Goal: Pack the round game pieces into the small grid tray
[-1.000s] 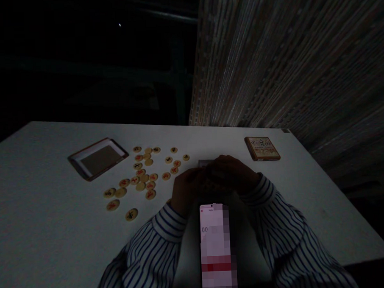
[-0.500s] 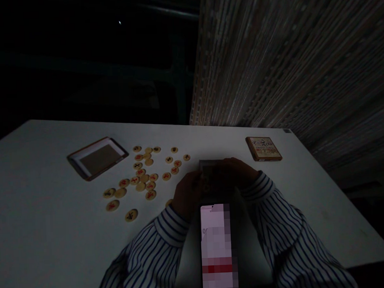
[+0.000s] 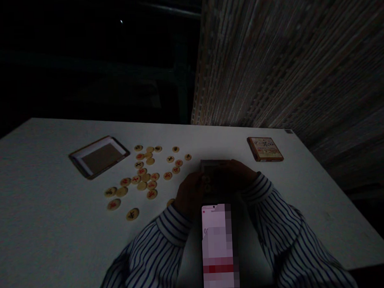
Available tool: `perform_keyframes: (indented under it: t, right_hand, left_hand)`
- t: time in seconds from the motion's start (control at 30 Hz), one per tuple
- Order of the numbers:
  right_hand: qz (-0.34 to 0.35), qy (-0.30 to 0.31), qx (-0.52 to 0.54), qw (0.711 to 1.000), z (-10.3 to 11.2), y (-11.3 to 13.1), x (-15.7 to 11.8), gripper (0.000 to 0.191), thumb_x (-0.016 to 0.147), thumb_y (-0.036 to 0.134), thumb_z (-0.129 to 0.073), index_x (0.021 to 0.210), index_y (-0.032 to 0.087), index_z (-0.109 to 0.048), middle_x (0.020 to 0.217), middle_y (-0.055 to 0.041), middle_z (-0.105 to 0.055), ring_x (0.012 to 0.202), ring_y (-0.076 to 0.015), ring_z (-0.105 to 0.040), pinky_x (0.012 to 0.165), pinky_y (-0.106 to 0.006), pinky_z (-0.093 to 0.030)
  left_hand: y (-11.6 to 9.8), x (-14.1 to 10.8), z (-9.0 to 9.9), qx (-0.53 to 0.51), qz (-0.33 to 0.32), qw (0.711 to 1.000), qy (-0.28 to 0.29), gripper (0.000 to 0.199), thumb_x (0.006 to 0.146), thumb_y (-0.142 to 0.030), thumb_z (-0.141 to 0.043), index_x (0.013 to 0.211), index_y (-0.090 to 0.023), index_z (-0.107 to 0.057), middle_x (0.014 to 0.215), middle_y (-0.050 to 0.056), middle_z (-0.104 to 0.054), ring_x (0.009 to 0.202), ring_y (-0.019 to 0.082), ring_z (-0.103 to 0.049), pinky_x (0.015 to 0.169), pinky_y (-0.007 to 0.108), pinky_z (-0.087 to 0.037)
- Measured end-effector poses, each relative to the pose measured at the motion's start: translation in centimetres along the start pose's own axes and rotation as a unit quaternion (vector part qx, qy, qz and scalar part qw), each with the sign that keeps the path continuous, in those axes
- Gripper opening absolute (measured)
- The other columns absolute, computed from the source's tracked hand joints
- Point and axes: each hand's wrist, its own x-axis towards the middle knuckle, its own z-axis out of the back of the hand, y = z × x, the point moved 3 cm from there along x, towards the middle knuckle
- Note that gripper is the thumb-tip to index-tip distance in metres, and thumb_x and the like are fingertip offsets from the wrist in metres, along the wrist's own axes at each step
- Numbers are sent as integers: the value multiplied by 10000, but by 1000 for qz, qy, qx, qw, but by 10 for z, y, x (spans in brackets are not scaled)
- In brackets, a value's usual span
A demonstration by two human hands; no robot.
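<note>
Between my hands sits a dark shallow box [image 3: 208,163], its inside in deep shadow with a few round shapes faintly showing. My left hand [image 3: 188,193] grips its left side, fingers closed along the edge. On the opposite side my right hand [image 3: 241,174] is closed over the right part of the box; its fingertips are lost in the dark. Round Chinese chess pieces [image 3: 145,177], with red or black characters or blank faces up, lie scattered left of my left hand. One piece [image 3: 171,202] is partly hidden by that hand.
A lit phone [image 3: 213,221] is in front of me below the box. On the white table [image 3: 56,235] an open tray-like lid [image 3: 100,158] lies at the left. A closed chess box [image 3: 265,149] lies at the right. Cord-like strands [image 3: 240,74] hang behind the table.
The view has shifted very slightly. Both hands stay at the box, and a round shape inside it shows a little more clearly beside my left fingers.
</note>
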Motion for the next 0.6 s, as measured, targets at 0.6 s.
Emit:
perform_keyframes:
  t: [0.6]
  right_hand:
    - [19, 5, 22, 1000, -3, 1, -1, 170, 771, 275, -519, 855, 183, -634, 860, -60, -654, 746, -156, -592, 599, -243, -405]
  left_hand:
    - [-1, 1, 0, 8, -20, 1000, 1, 256, 803, -213, -423, 987, -150, -588, 933, 69, -645, 861, 176, -603, 773, 315, -499]
